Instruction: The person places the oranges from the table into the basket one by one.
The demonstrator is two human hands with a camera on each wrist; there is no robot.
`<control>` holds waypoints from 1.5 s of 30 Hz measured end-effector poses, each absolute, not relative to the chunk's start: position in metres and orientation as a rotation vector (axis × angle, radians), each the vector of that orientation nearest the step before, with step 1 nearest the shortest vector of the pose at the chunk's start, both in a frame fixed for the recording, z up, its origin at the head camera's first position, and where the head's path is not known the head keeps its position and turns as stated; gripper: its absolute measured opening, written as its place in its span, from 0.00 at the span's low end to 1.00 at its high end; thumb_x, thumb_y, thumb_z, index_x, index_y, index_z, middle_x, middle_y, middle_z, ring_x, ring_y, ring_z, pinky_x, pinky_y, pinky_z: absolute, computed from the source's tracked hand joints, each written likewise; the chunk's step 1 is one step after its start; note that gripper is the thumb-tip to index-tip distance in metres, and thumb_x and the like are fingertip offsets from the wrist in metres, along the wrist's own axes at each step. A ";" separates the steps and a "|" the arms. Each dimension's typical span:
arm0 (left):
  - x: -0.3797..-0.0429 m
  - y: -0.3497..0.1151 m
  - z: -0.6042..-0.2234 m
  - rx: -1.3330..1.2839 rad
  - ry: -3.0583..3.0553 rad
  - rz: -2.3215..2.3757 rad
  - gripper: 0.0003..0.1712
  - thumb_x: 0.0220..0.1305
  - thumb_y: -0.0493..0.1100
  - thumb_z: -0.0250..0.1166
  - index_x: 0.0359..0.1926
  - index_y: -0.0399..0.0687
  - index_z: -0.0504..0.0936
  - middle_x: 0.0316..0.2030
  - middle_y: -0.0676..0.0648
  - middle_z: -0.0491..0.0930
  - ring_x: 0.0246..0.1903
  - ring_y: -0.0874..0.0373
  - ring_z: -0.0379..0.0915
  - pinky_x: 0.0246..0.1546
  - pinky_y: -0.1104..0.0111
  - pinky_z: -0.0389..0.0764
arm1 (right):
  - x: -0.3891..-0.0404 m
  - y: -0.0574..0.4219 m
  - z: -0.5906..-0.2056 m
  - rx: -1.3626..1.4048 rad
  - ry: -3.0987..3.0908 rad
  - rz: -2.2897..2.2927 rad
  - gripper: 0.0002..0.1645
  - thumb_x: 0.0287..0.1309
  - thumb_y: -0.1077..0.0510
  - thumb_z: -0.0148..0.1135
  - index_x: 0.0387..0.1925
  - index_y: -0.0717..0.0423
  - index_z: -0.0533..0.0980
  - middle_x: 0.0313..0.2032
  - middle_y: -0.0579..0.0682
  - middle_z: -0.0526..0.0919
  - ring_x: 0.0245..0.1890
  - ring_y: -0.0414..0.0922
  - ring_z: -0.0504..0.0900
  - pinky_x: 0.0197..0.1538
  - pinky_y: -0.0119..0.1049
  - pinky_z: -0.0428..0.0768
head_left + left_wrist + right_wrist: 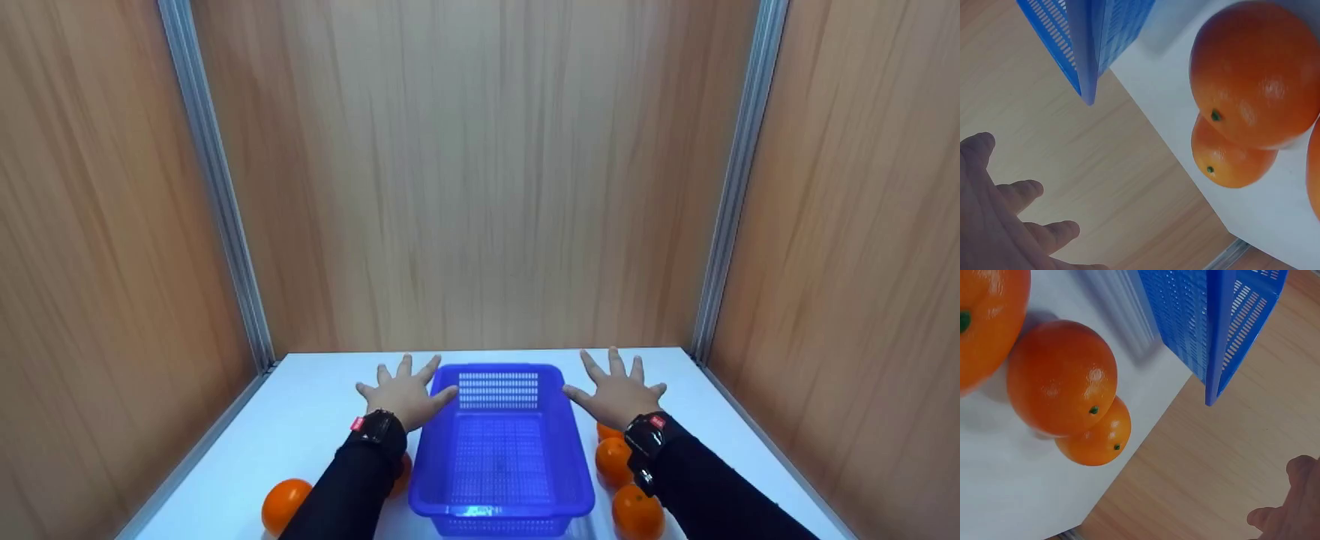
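A blue plastic basket (499, 450) with slotted walls stands in the middle of the white table, nothing in it. My left hand (407, 396) is held over its left side, fingers spread and holding nothing. Over the right side my right hand (619, 394) is spread the same way, thumb near the rim. Several oranges (637, 513) line the basket's right side, partly under my right forearm. To the left lies another orange (286, 506), and my left sleeve hides part of one more. The left wrist view shows two overlapping oranges (1255, 73) with green stem spots.
Wood-grain panels (480, 172) enclose the white table (322, 405) at the back and both sides. Grey metal posts (217, 187) stand in the back corners. In the right wrist view, oranges (1061, 377) sit close beside the basket wall (1185, 320).
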State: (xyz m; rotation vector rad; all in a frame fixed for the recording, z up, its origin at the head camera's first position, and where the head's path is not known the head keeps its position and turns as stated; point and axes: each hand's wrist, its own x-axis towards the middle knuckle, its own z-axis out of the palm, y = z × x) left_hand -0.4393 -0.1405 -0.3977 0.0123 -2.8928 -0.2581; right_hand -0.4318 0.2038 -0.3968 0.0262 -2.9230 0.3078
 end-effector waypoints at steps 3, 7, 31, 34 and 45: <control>-0.436 -0.138 -0.399 0.011 -2.896 -0.277 0.52 0.43 0.89 0.37 0.70 0.79 0.53 0.73 0.42 0.53 0.69 0.24 0.41 0.55 0.22 0.42 | -0.428 0.203 -0.399 0.039 -2.913 0.325 0.57 0.43 0.11 0.28 0.73 0.28 0.44 0.76 0.58 0.41 0.71 0.73 0.37 0.56 0.82 0.42; -0.433 -0.137 -0.403 0.020 -2.900 -0.301 0.52 0.43 0.89 0.35 0.70 0.81 0.52 0.74 0.43 0.53 0.69 0.25 0.43 0.55 0.22 0.43 | -0.425 0.199 -0.406 0.039 -2.911 0.350 0.57 0.42 0.11 0.28 0.73 0.28 0.44 0.76 0.57 0.41 0.72 0.72 0.37 0.56 0.81 0.42; -0.387 -0.129 -0.444 0.062 -2.755 -0.532 0.56 0.37 0.91 0.40 0.69 0.78 0.59 0.71 0.47 0.62 0.67 0.33 0.58 0.59 0.33 0.60 | -0.388 0.163 -0.450 0.060 -2.906 0.500 0.58 0.39 0.09 0.28 0.72 0.25 0.43 0.76 0.54 0.41 0.73 0.67 0.43 0.60 0.77 0.51; -0.377 -0.128 -0.453 0.062 -2.747 -0.605 0.53 0.38 0.89 0.44 0.67 0.80 0.60 0.70 0.49 0.62 0.67 0.36 0.59 0.57 0.34 0.63 | -0.379 0.155 -0.458 0.086 -2.912 0.686 0.59 0.40 0.10 0.33 0.73 0.27 0.42 0.76 0.53 0.36 0.74 0.66 0.43 0.62 0.75 0.54; -0.372 -0.130 -0.475 -0.024 -2.573 -1.107 0.46 0.46 0.80 0.58 0.66 0.71 0.67 0.69 0.50 0.64 0.68 0.42 0.60 0.62 0.39 0.63 | -0.367 0.146 -0.485 0.077 -2.847 1.261 0.70 0.39 0.17 0.55 0.73 0.56 0.49 0.75 0.59 0.42 0.73 0.64 0.47 0.67 0.67 0.55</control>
